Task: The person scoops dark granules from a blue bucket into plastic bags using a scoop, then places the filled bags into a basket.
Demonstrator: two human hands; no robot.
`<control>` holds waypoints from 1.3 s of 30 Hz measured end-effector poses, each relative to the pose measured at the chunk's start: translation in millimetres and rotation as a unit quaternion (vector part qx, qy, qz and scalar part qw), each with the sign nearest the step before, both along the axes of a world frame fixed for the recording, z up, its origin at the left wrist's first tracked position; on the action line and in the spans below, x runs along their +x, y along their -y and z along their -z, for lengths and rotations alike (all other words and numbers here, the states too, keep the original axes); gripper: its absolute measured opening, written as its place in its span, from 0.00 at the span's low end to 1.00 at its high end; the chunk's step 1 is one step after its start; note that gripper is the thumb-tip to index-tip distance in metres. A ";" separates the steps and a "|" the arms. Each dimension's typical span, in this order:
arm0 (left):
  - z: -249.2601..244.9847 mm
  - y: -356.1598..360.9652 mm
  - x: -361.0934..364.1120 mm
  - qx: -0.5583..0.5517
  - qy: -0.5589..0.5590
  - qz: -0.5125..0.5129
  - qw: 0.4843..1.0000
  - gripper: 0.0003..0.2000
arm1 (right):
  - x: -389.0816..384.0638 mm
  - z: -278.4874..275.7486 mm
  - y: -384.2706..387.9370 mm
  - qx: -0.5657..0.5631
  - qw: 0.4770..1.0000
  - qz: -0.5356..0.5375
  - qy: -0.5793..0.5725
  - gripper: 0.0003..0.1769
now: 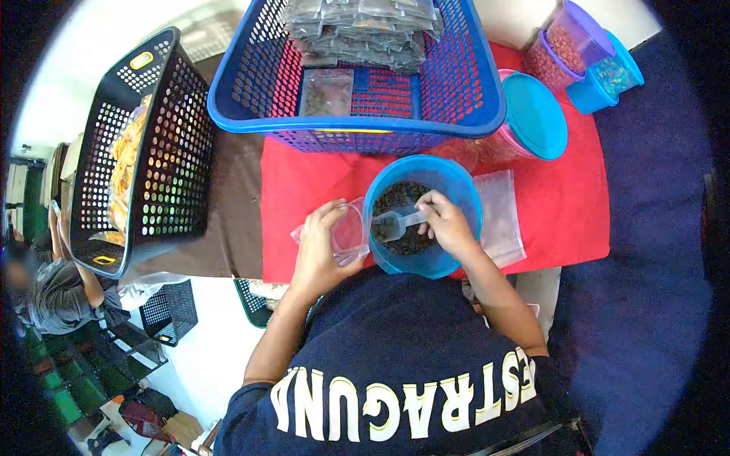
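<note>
My left hand (pixel 321 247) is wrapped round a clear plastic bag (pixel 347 229), whose mouth looks round and spread beside the blue tub. In my right hand (pixel 445 222) is the handle of a small clear scoop (pixel 394 225), gripped between thumb and fingers. Dark material fills the scoop, which is inside the blue tub (pixel 470 199), above more dark loose material (pixel 403 196). Flat clear bags (pixel 499 216) lie on the red cloth (pixel 574 216) to the right of the tub.
A blue basket (pixel 353 125) beyond the tub holds stacked filled packets (pixel 357 34). At the left stands a black basket (pixel 173 144) with yellowish packets. Lidded containers (pixel 534 115) stand at the back right. Another person (pixel 65 292) is at the far left.
</note>
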State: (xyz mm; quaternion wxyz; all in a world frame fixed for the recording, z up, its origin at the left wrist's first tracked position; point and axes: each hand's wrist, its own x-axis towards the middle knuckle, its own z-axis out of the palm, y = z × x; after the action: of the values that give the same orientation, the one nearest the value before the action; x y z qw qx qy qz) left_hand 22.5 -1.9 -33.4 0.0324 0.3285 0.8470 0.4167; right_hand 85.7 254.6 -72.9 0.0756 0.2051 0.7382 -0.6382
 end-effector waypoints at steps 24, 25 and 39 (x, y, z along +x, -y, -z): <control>-13.2 -4.7 -6.1 0.037 -0.062 0.008 0.997 0.37 | 13.1 -61.8 -20.1 -0.151 0.939 0.246 -0.189 0.07; -20.6 -6.0 -8.1 0.012 -0.055 0.016 0.998 0.37 | 15.3 -68.3 -21.0 -0.165 0.932 0.262 -0.191 0.07; -32.2 -11.7 -6.2 0.059 -0.052 0.048 0.996 0.41 | 34.1 -67.8 0.7 -0.111 0.971 0.142 -0.155 0.08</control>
State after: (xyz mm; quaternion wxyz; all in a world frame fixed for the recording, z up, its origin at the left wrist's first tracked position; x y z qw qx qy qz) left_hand 16.2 9.9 -1.2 -0.0107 0.3915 0.8048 0.4460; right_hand 119.8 253.8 -5.1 -0.1084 0.1968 0.6291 -0.7441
